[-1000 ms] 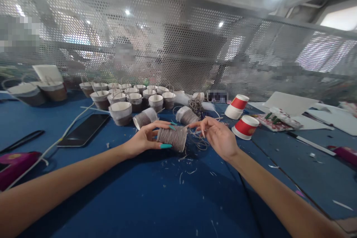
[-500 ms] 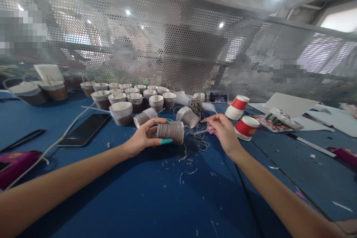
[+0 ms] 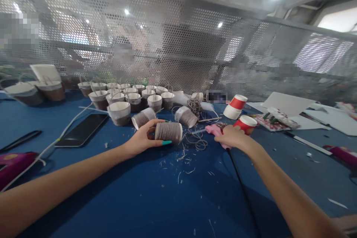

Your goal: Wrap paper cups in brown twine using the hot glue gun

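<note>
1. The left hand [image 3: 143,135] grips the wound cup [image 3: 169,132], thumb below and fingers above. The cup is on its side at the table's [image 3: 167,197] middle; whether it touches is unclear.
2. The right hand [image 3: 235,137] has just moved from the cup's end to the pink gun [image 3: 214,130]; its fingers look closed around that, though some are hidden.
3. Loose string [image 3: 199,143] lies between cup and gun.
4. This suggests work turning from string to gun, with the cup kept steady.
</note>
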Motion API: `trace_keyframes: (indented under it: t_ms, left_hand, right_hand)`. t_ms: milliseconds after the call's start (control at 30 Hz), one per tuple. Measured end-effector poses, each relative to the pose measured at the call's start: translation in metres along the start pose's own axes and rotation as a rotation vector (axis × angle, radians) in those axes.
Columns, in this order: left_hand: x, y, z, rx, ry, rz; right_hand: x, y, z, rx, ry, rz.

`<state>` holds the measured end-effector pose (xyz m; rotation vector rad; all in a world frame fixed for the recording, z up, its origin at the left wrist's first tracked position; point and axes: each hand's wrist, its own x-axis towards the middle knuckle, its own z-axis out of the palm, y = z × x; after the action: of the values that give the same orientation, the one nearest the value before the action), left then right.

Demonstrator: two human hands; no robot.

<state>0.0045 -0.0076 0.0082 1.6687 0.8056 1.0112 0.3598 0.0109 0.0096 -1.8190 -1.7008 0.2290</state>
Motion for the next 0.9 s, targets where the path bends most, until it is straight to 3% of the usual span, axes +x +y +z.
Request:
trace_keyframes:
  t_ms: [100,233,333,433,533,600,700,900]
  left_hand:
    - [0.000,0.001,0.000,-0.037,0.038,0.018]
    - [0.001,0.000,0.000,-0.114,0.117,0.050]
    - [0.002,-0.003,-0.001,-0.136,0.118,0.076]
    - [0.001,-0.005,-0.002,-0.137,0.107,0.106]
    - [0.001,-0.004,-0.002,-0.134,0.098,0.123]
    - [0.001,-0.004,-0.003,-0.142,0.090,0.110]
    - [0.001,-0.004,-0.003,-0.178,0.101,0.091]
    - [0.002,-0.006,-0.004,-0.190,0.130,0.144]
  right_hand:
    - [-0.010,-0.016,0.007,-0.242,0.030,0.095]
    - [-0.016,-0.036,0.001,-0.312,0.124,0.047]
    - [-0.014,-0.049,-0.010,-0.102,0.052,0.141]
    - [-0.016,-0.066,-0.017,0.339,-0.014,0.209]
    - [-0.027,-0.086,-0.020,0.827,-0.116,0.086]
    - [-0.037,-0.096,-0.019,1.007,-0.250,-0.007]
    - [-0.050,-0.106,-0.014,1.057,-0.325,-0.064]
    - [-0.059,-0.105,0.001,0.872,-0.367,-0.089]
